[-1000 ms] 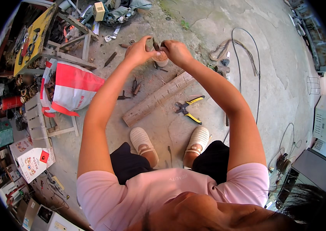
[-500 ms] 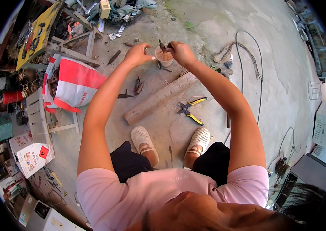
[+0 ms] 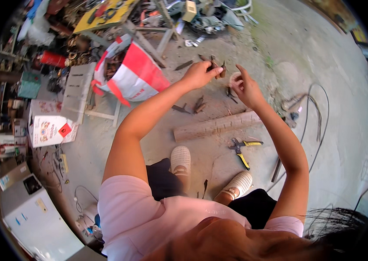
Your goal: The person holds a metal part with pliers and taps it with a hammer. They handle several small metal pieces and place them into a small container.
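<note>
My left hand (image 3: 199, 75) is closed on a small brown, rusty-looking piece with a narrow tip (image 3: 222, 69). Its exact kind is too blurred to make out. To its right, my right hand (image 3: 247, 88) is open, index finger stretched out, with nothing visible in it. Behind those fingers stands a small cup (image 3: 235, 78), mostly hidden. On the floor nearer to me lie more dark brown pieces (image 3: 199, 105) and a thick wooden log (image 3: 212, 126). Yellow-handled pliers (image 3: 239, 150) rest with their handles spread, just in front of my feet.
A red and white bag (image 3: 138, 74) stands at the left beside a wooden stool (image 3: 77, 89). Beyond it is a yellow-topped table (image 3: 105, 16) with tools. A looped black cable (image 3: 323, 104) lies at the right. A white box (image 3: 53, 128) sits at the left.
The view has swung, shifting the scene rightward. The brown piece that my right hand held over the cup is no longer in it; my left hand, open before, now holds a similar piece.
</note>
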A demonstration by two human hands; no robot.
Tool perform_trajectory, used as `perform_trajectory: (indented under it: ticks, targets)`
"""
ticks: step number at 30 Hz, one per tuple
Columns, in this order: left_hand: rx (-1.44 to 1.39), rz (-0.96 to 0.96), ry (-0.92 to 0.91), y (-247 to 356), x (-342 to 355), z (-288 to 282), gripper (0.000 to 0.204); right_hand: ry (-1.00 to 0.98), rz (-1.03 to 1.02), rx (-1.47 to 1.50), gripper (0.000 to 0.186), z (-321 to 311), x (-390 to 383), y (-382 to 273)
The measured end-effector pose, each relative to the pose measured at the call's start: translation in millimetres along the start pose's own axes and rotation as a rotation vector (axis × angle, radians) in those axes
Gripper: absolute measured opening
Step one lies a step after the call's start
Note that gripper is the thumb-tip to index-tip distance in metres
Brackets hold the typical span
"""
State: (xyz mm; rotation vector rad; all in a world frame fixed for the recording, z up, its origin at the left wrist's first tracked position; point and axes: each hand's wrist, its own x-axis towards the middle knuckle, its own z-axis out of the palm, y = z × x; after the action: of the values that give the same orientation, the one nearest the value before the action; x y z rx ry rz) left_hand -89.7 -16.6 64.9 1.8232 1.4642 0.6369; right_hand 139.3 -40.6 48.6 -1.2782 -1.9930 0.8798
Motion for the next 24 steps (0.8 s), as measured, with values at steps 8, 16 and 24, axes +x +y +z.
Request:
perform_trajectory:
  ticks: [8, 16, 24]
  targets:
    - [0.473, -0.189, 0.884, -45.1, -99.1, -208.2, 0.052, -0.311, 0.054, -0.221, 0.030, -20.7, -60.7, 36.9]
    - [0.680, 0.122, 1.045, -37.9, -86.9, -178.5, 0.042, -0.824, 0.573, -0.744, 0.091, 25.5, -173.1, 74.2]
    - [0.366, 0.053, 0.399, -102.1, -3.3, -63.9, 0.029, -0.754, 0.461, -0.980, 0.112, 45.6, -213.7, 67.8]
